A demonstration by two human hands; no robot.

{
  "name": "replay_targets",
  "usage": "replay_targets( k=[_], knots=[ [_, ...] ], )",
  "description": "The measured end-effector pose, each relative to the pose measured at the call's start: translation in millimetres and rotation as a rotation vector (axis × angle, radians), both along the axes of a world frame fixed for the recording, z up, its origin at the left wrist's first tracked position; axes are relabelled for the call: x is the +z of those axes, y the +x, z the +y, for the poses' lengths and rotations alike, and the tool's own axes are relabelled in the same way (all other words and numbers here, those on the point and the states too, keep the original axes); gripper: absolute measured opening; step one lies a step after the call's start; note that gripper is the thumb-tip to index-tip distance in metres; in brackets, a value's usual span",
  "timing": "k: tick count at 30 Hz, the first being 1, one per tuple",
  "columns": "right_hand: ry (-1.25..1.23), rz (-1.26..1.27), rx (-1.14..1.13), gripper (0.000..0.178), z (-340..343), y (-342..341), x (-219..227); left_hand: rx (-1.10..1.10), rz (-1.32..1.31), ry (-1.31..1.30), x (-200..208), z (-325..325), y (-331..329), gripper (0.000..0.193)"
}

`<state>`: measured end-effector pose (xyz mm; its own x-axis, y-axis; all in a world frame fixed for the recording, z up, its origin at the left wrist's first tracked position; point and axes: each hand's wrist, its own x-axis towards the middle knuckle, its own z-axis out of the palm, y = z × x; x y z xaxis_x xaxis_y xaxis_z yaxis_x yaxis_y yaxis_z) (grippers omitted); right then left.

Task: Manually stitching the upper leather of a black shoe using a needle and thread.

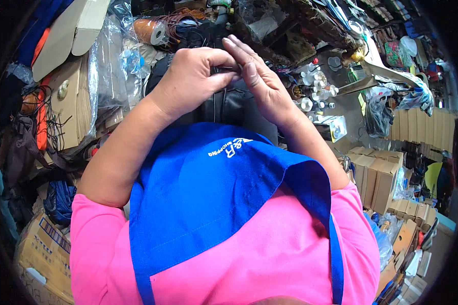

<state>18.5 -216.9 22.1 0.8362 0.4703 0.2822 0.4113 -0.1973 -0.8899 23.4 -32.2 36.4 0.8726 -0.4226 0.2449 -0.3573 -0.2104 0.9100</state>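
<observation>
Blue apron [198,188], black article [225,108] just beyond its upper edge, left hand [192,73] above the article, pinched narrow, contents hidden, right hand [265,87] touching it, fingers nearly straight, hold cannot be told, orange thread spool [145,31] beyond left hand.

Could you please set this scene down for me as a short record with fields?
Left hand: fingers curled, tips meeting the right hand
Right hand: fingers extended
Held item: cannot be told
Beneath hands: black material
Clothing: blue apron over pink shirt
Beyond left hand: orange spool
Right of right hand: cluster of bottles
Farther right: cardboard boxes
</observation>
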Motion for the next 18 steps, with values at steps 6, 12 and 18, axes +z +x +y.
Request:
replay_targets(
  k=[6, 12, 18],
  knots=[
    [-0.5, -0.347, -0.162, 0.043, 2.1, -4.7, -6.3, 0.3, -0.078, 0.207, -12.2, 38.1, 13.3, 0.012],
    [-0.567, -0.173, -0.02, 0.016, 4.1, -8.7, -11.4, 0.17, -0.058, 0.28, -27.4, 38.6, -3.4, 0.018],
    [-0.357, 0.044, -0.105, 0.013, -14.8, -30.2, -15.5, -0.004, -0.012, 0.292, -28.1, 28.1, -9.6, 0.016]
  ],
)
